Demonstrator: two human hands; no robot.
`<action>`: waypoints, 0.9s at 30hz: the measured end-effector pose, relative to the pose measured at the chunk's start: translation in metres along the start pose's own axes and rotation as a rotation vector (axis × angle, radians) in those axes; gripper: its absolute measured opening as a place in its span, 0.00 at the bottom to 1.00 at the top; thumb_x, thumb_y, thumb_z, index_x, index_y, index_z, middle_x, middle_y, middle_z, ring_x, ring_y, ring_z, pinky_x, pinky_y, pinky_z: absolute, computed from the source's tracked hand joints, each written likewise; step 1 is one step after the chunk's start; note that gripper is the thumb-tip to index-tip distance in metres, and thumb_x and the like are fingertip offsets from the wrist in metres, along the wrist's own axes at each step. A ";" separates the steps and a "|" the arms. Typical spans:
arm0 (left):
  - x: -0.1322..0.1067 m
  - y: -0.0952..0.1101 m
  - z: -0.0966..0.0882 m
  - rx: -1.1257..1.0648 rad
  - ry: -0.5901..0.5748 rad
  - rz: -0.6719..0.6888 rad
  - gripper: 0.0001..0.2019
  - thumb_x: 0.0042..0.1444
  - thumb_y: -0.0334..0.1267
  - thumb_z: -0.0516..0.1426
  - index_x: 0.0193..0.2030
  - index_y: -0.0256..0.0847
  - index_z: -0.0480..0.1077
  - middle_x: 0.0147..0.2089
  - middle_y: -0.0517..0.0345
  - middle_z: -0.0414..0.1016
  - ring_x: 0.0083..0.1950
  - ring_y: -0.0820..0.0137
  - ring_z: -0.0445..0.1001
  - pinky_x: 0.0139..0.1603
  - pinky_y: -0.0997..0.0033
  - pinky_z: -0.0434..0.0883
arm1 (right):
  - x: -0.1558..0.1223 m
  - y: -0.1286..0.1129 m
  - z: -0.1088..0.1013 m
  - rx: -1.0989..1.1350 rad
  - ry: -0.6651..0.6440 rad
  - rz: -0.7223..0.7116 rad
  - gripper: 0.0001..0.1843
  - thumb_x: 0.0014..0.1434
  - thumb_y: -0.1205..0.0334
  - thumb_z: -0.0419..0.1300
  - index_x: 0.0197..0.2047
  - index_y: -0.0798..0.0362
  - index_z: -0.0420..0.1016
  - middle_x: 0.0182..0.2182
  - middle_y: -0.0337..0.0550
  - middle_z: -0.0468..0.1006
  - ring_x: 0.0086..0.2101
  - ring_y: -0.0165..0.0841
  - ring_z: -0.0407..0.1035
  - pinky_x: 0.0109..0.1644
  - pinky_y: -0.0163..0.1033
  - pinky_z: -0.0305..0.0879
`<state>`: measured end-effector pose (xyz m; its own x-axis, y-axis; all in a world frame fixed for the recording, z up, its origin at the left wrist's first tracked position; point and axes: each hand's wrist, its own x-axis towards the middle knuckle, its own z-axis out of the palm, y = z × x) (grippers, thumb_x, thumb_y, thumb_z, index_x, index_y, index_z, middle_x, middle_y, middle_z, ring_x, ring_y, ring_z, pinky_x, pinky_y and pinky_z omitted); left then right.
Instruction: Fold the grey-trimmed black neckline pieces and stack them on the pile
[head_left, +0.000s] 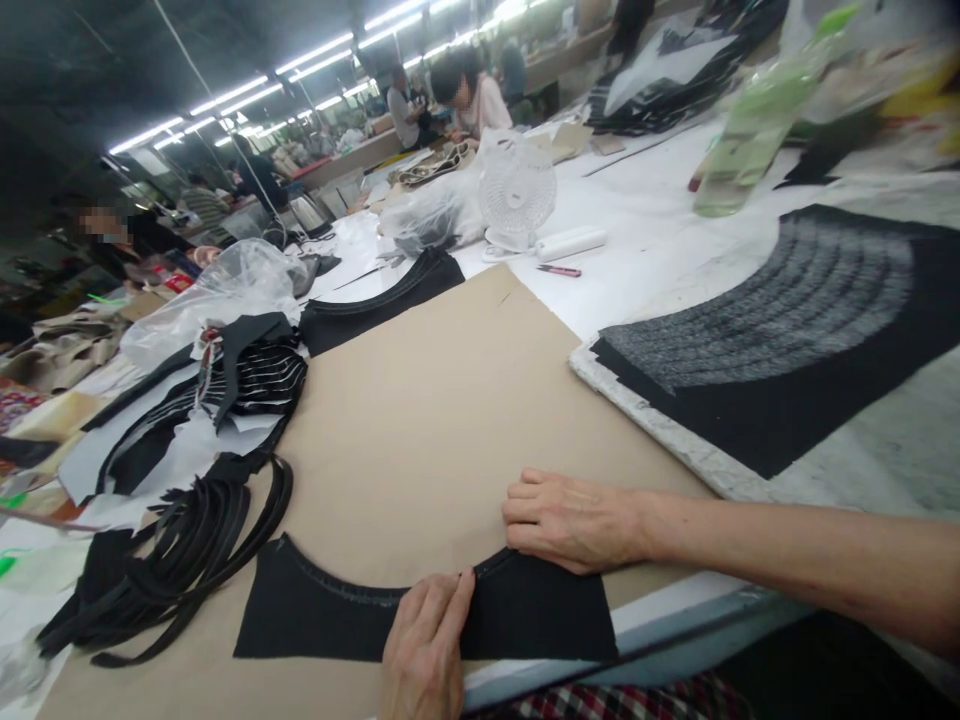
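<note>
A black fabric piece (322,625) with a deep curved cut-out lies on a tan board (405,440) in front of me. A narrow dark strip runs along its curve. My left hand (427,640) rests on the piece with fingers bent together, gripping the curved edge near its middle. At the right end of that curve, my right hand (566,520) is closed with curled fingers over the edge; its thumb is hidden. To the left lies a loose bundle of black strips (187,560).
A pale slab (645,410) at right bears a black piece with grey streaked rows (780,310). Further back are stacked black curved pieces (390,300), a small white fan (517,190), thread snips (559,271) and a green-tinted bottle (750,140). Other people sit in the background.
</note>
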<state>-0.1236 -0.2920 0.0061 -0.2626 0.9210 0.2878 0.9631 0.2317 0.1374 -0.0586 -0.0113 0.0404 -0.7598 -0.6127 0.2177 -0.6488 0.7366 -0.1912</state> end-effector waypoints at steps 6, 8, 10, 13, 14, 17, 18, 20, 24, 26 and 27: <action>0.010 0.003 -0.003 0.108 -0.066 0.048 0.26 0.62 0.27 0.45 0.67 0.39 0.58 0.39 0.52 0.72 0.41 0.67 0.71 0.45 0.69 0.71 | -0.008 0.005 0.000 -0.018 0.026 -0.041 0.05 0.64 0.65 0.54 0.35 0.53 0.66 0.33 0.40 0.69 0.35 0.33 0.61 0.40 0.41 0.52; 0.012 0.005 -0.001 0.125 -0.037 0.049 0.25 0.62 0.26 0.46 0.66 0.40 0.60 0.38 0.53 0.71 0.40 0.68 0.70 0.43 0.69 0.71 | -0.010 0.007 0.000 -0.022 0.035 -0.045 0.05 0.64 0.65 0.54 0.35 0.53 0.67 0.32 0.40 0.70 0.35 0.33 0.61 0.40 0.41 0.52; 0.012 0.005 0.003 0.145 0.009 0.015 0.25 0.61 0.25 0.45 0.64 0.42 0.63 0.39 0.53 0.71 0.40 0.68 0.70 0.43 0.69 0.70 | -0.013 0.008 -0.001 -0.031 0.044 -0.055 0.04 0.64 0.65 0.54 0.35 0.53 0.67 0.33 0.40 0.70 0.35 0.33 0.61 0.40 0.41 0.52; 0.013 0.004 0.007 0.139 0.059 0.049 0.25 0.59 0.23 0.45 0.61 0.41 0.66 0.45 0.50 0.71 0.45 0.67 0.70 0.46 0.69 0.69 | -0.016 0.009 -0.002 -0.049 0.054 -0.064 0.03 0.63 0.66 0.55 0.36 0.53 0.68 0.33 0.40 0.70 0.35 0.33 0.61 0.40 0.41 0.52; 0.014 0.003 0.008 0.122 0.060 0.079 0.24 0.59 0.23 0.45 0.61 0.38 0.66 0.47 0.49 0.71 0.47 0.67 0.70 0.47 0.70 0.69 | -0.017 0.009 -0.002 -0.052 0.053 -0.065 0.03 0.63 0.66 0.55 0.36 0.53 0.68 0.33 0.40 0.69 0.35 0.33 0.61 0.41 0.41 0.52; 0.019 0.002 0.008 0.064 0.028 0.135 0.23 0.60 0.24 0.44 0.60 0.32 0.65 0.46 0.48 0.71 0.47 0.66 0.69 0.48 0.70 0.69 | -0.020 0.009 -0.004 -0.058 0.045 -0.064 0.03 0.63 0.66 0.54 0.36 0.53 0.68 0.33 0.40 0.69 0.35 0.33 0.61 0.41 0.41 0.52; 0.021 0.003 0.008 0.061 0.016 0.136 0.22 0.60 0.25 0.44 0.60 0.31 0.65 0.44 0.48 0.71 0.46 0.66 0.69 0.47 0.69 0.69 | -0.021 0.009 -0.004 -0.059 0.044 -0.063 0.04 0.63 0.66 0.54 0.36 0.54 0.68 0.33 0.40 0.69 0.35 0.33 0.61 0.41 0.41 0.52; 0.026 0.008 0.007 0.082 -0.014 0.129 0.23 0.60 0.25 0.44 0.61 0.30 0.64 0.40 0.50 0.71 0.42 0.66 0.68 0.44 0.69 0.69 | -0.024 0.009 -0.005 -0.064 0.045 -0.061 0.04 0.63 0.67 0.54 0.37 0.54 0.69 0.33 0.40 0.69 0.35 0.33 0.61 0.42 0.42 0.52; 0.035 0.022 0.006 0.161 -0.050 0.019 0.28 0.58 0.23 0.45 0.66 0.38 0.59 0.36 0.54 0.67 0.38 0.66 0.66 0.40 0.66 0.67 | -0.028 0.010 -0.006 -0.079 0.062 -0.051 0.07 0.65 0.68 0.52 0.37 0.53 0.70 0.32 0.41 0.70 0.35 0.34 0.61 0.42 0.41 0.52; 0.039 0.028 0.007 0.188 -0.045 -0.008 0.30 0.57 0.22 0.45 0.66 0.42 0.59 0.36 0.55 0.66 0.37 0.66 0.65 0.40 0.65 0.66 | -0.030 0.011 -0.006 -0.091 0.071 -0.046 0.08 0.65 0.68 0.51 0.36 0.53 0.70 0.32 0.41 0.70 0.35 0.34 0.61 0.42 0.42 0.52; 0.040 0.029 0.007 0.201 -0.042 -0.006 0.30 0.57 0.22 0.45 0.66 0.43 0.59 0.36 0.55 0.66 0.37 0.66 0.65 0.40 0.65 0.66 | -0.031 0.012 -0.006 -0.099 0.076 -0.045 0.08 0.66 0.68 0.51 0.36 0.53 0.70 0.32 0.41 0.70 0.34 0.34 0.61 0.42 0.42 0.52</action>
<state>-0.1054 -0.2461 0.0152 -0.2698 0.9307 0.2469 0.9551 0.2912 -0.0541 -0.0426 0.0178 0.0372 -0.7224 -0.6246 0.2967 -0.6715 0.7362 -0.0850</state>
